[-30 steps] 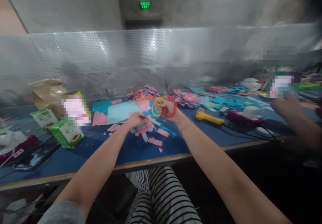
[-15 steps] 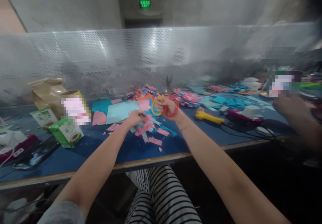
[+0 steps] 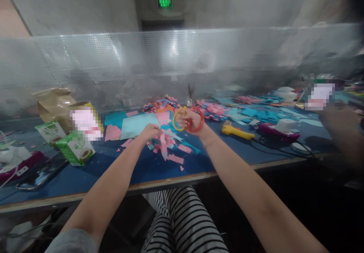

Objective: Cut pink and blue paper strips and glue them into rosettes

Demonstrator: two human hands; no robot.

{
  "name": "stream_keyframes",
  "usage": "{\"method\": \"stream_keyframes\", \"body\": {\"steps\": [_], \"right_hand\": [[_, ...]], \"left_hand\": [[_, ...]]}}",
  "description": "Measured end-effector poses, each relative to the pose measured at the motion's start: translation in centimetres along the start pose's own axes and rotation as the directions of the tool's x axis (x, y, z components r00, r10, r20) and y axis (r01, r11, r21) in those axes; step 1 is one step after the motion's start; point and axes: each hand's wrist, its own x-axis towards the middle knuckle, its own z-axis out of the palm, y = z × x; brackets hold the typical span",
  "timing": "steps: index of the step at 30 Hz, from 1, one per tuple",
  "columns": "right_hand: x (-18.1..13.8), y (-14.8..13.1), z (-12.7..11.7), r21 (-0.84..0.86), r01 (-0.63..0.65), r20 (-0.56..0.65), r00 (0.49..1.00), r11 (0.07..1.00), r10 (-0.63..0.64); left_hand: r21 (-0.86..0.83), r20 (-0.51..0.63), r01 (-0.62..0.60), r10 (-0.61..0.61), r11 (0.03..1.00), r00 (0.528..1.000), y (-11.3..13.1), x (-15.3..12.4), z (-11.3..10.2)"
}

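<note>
Right hand (image 3: 194, 119), to the right of the pale blue sheet (image 3: 136, 127): fingers curled round the scissors (image 3: 175, 123), whose yellow and red loops stand apart; blades indistinct. Left hand (image 3: 150, 132), over the sheet's near right corner: fingertips drawn together on the upper end of a pink strip (image 3: 163, 146), which lies just right of the sheet, reaching nearer the viewer than it.
</note>
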Motion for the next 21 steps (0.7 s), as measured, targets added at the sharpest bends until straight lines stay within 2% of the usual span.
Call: {"method": "stream_keyframes", "body": {"steps": [4, 7, 9, 11, 13, 15, 17, 21], "right_hand": [[-0.1, 0.1, 0.0, -0.011, -0.001, 0.020, 1.000, 1.000, 0.001], [-0.1, 0.2, 0.3, -0.039, 0.006, -0.001, 1.000, 0.999, -0.006], [-0.1, 0.3, 0.6, -0.073, 0.029, -0.019, 0.999, 0.997, -0.030], [-0.1, 0.5, 0.8, -0.121, 0.063, -0.024, 0.997, 0.991, -0.067], [-0.1, 0.7, 0.9, -0.177, 0.108, -0.024, 0.993, 0.978, -0.114], [0.0, 1.0, 0.9, -0.226, 0.141, -0.021, 0.988, 0.964, -0.150], [0.0, 1.4, 1.0, -0.270, 0.155, -0.023, 0.986, 0.950, -0.167], [0.1, 2.0, 1.7, -0.375, 0.142, -0.060, 0.982, 0.916, -0.177]], "left_hand": [[0.154, 0.005, 0.013, -0.014, 0.988, 1.000, -0.2, -0.2, -0.1], [0.260, -0.098, 0.003, 0.023, 0.966, 0.995, 0.3, -0.6, -0.2], [0.269, -0.194, -0.062, 0.117, 0.961, 0.974, 1.0, -1.0, -0.1], [0.197, -0.240, -0.193, 0.238, 0.961, 0.941, 1.8, -1.3, 0.2], [0.071, -0.203, -0.348, 0.355, 0.935, 0.913, 2.5, -1.6, 0.5], [-0.053, -0.144, -0.451, 0.440, 0.891, 0.887, 3.0, -2.0, 0.8], [-0.128, -0.123, -0.490, 0.476, 0.862, 0.871, 3.3, -2.4, 1.2], [-0.172, -0.159, -0.481, 0.458, 0.859, 0.875, 3.4, -2.7, 1.8]]}}
